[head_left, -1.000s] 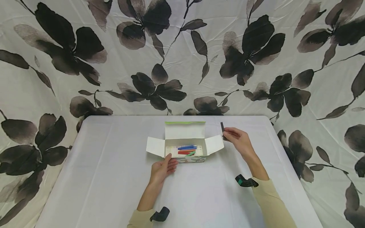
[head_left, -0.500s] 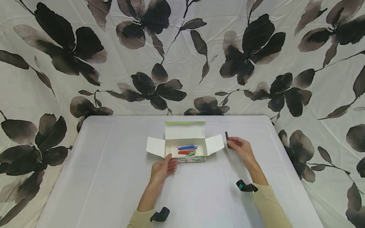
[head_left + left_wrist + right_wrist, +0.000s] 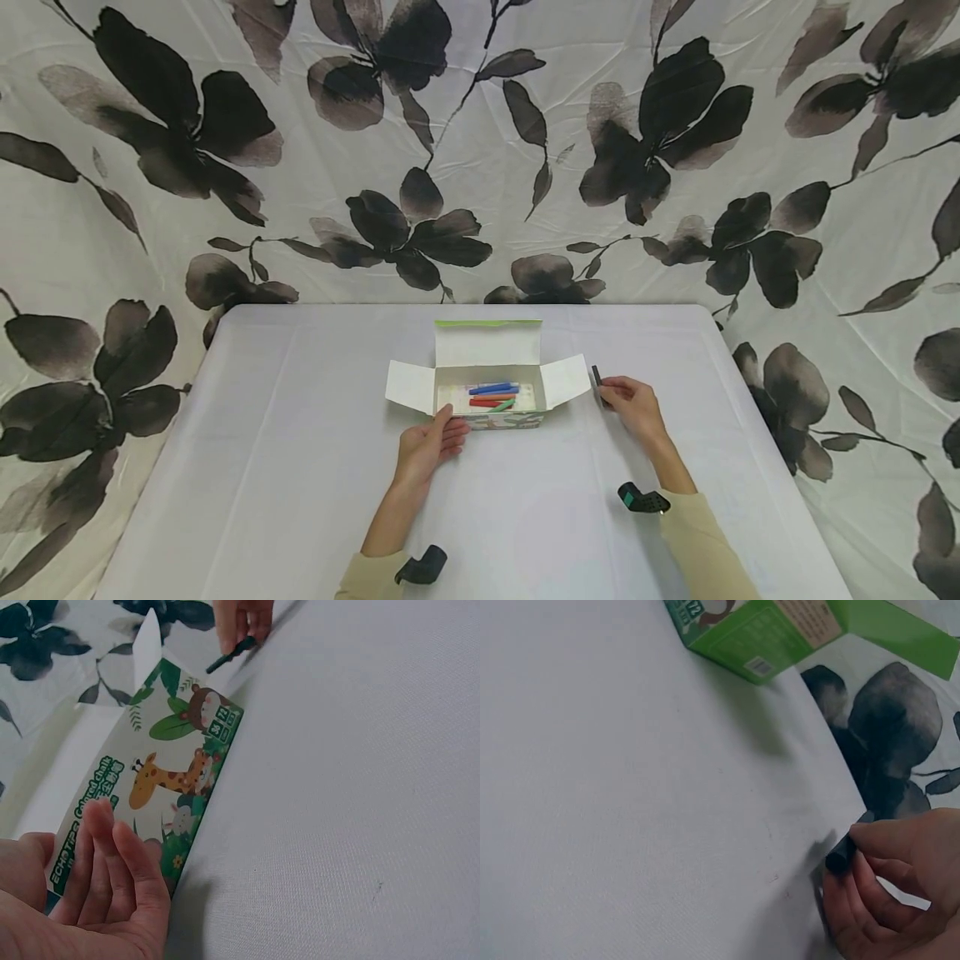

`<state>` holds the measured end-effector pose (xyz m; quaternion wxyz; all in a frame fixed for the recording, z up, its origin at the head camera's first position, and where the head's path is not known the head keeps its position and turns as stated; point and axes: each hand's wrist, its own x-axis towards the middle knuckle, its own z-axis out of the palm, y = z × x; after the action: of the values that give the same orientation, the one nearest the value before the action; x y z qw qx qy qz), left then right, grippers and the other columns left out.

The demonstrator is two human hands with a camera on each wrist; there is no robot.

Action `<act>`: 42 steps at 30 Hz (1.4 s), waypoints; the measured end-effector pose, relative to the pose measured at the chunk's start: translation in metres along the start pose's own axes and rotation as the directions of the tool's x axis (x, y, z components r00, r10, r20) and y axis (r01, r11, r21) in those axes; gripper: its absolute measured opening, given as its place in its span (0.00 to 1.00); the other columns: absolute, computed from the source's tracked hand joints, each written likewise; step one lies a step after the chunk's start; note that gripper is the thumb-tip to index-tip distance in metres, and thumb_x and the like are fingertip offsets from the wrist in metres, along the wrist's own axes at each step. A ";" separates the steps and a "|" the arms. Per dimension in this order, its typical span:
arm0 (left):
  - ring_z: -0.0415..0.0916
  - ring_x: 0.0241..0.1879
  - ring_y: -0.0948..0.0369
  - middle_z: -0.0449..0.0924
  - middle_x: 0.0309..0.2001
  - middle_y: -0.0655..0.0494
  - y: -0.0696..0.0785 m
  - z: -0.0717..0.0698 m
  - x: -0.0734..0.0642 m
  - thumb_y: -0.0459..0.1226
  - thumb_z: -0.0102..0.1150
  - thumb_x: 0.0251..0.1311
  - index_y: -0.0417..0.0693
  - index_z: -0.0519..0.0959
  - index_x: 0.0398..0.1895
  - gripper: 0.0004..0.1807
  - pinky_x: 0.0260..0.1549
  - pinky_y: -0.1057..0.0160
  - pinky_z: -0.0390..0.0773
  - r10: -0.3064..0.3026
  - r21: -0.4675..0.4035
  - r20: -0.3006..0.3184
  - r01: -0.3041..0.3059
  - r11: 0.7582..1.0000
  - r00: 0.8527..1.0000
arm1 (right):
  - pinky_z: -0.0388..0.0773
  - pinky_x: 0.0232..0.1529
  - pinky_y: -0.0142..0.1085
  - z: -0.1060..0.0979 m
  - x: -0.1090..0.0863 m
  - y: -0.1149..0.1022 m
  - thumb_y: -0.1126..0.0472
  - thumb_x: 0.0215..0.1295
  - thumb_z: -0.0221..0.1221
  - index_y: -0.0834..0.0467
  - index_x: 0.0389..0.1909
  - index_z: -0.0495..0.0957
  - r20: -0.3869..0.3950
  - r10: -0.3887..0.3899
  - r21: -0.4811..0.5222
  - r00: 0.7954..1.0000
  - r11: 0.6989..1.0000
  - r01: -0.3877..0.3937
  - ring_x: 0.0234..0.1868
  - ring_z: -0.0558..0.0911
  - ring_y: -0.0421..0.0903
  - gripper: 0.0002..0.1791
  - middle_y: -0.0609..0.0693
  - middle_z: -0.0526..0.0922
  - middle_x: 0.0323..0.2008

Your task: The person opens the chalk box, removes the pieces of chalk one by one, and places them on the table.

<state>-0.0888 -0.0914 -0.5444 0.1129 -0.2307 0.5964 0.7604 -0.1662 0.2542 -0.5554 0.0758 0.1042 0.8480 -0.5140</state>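
Observation:
An open chalk box [image 3: 506, 422], printed with jungle animals and "Colored chalk", stands in the middle of the table. Several chalk sticks [image 3: 493, 389], blue, red, orange and green, lie inside. My left hand [image 3: 423, 450] holds the box at its front left corner, the thumb over the upper edge and the fingers along the printed front panel [image 3: 176, 780]. Right of the box, my right hand [image 3: 633, 408] pinches a black chalk stick [image 3: 841, 855] between thumb and fingertips, low over the tabletop. In the left wrist view this dark stick [image 3: 231, 655] appears just past the box's far end.
White cloth covers the table [image 3: 300, 458], whose back edge runs just behind the box. The box's side flaps [image 3: 566, 382] and rear lid [image 3: 487, 343] are spread outward. A floral curtain [image 3: 480, 150] hangs behind and at both sides.
My right hand has brought the black chalk stick down toward the tabletop, slightly right and nearer the person. The left hand and the box stay in place.

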 end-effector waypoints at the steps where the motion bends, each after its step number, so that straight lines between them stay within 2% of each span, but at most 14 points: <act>1: 0.85 0.35 0.63 0.89 0.39 0.47 0.000 0.000 0.000 0.51 0.59 0.74 0.27 0.82 0.48 0.28 0.35 0.69 0.85 0.001 -0.002 0.001 -0.001 1.000 1.000 | 0.84 0.41 0.29 0.001 0.000 0.001 0.62 0.74 0.62 0.69 0.56 0.80 -0.009 -0.004 -0.021 1.000 1.000 0.004 0.49 0.84 0.52 0.17 0.63 0.85 0.49; 9: 0.84 0.34 0.64 0.89 0.39 0.48 0.000 0.001 0.001 0.50 0.58 0.74 0.28 0.82 0.48 0.28 0.35 0.69 0.85 -0.010 -0.013 0.005 0.010 1.000 1.000 | 0.77 0.34 0.30 0.005 -0.001 -0.002 0.65 0.70 0.63 0.70 0.48 0.83 -0.066 -0.087 -0.214 0.994 0.974 0.071 0.40 0.86 0.55 0.13 0.62 0.87 0.39; 12: 0.84 0.34 0.64 0.89 0.39 0.48 -0.001 0.001 0.003 0.50 0.57 0.75 0.28 0.82 0.48 0.28 0.35 0.68 0.85 -0.018 -0.011 0.011 0.018 1.000 1.000 | 0.76 0.34 0.30 0.005 -0.001 -0.005 0.66 0.69 0.63 0.71 0.47 0.83 -0.068 -0.089 -0.236 0.994 0.969 0.070 0.39 0.85 0.54 0.12 0.61 0.87 0.37; 20: 0.84 0.35 0.63 0.89 0.39 0.48 -0.001 0.002 0.002 0.50 0.57 0.75 0.28 0.82 0.48 0.28 0.36 0.68 0.85 -0.017 -0.007 0.011 0.017 1.000 1.000 | 0.79 0.38 0.35 0.001 -0.002 -0.013 0.63 0.73 0.60 0.70 0.50 0.82 -0.060 -0.088 -0.227 0.994 0.971 0.073 0.45 0.85 0.57 0.13 0.62 0.85 0.42; 27: 0.84 0.33 0.64 0.89 0.39 0.48 -0.001 0.002 0.001 0.51 0.59 0.74 0.28 0.82 0.48 0.28 0.35 0.69 0.85 -0.007 -0.015 -0.002 0.007 1.000 1.000 | 0.80 0.41 0.36 -0.007 -0.001 -0.033 0.59 0.76 0.58 0.68 0.52 0.80 -0.070 -0.101 -0.194 0.992 0.977 0.086 0.48 0.85 0.58 0.15 0.62 0.85 0.45; 35: 0.84 0.32 0.65 0.89 0.37 0.48 -0.002 0.001 0.001 0.51 0.61 0.72 0.28 0.83 0.46 0.29 0.34 0.70 0.85 -0.001 -0.021 -0.019 0.001 1.000 1.000 | 0.84 0.41 0.32 -0.010 0.001 -0.057 0.59 0.77 0.58 0.68 0.51 0.80 -0.079 -0.189 -0.175 0.979 0.969 0.173 0.46 0.85 0.57 0.15 0.63 0.84 0.45; 42: 0.84 0.34 0.64 0.89 0.39 0.47 -0.002 0.001 0.000 0.52 0.61 0.72 0.28 0.82 0.48 0.30 0.34 0.70 0.85 0.008 -0.002 -0.008 -0.008 1.000 1.000 | 0.85 0.50 0.46 -0.009 -0.003 -0.080 0.60 0.76 0.59 0.68 0.51 0.80 -0.064 -0.288 -0.170 0.956 0.947 0.274 0.49 0.84 0.58 0.14 0.63 0.84 0.46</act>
<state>-0.0883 -0.0900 -0.5463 0.1074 -0.2315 0.5971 0.7605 -0.1841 0.2254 -0.4819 -0.0273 -0.0015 0.8951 -0.4450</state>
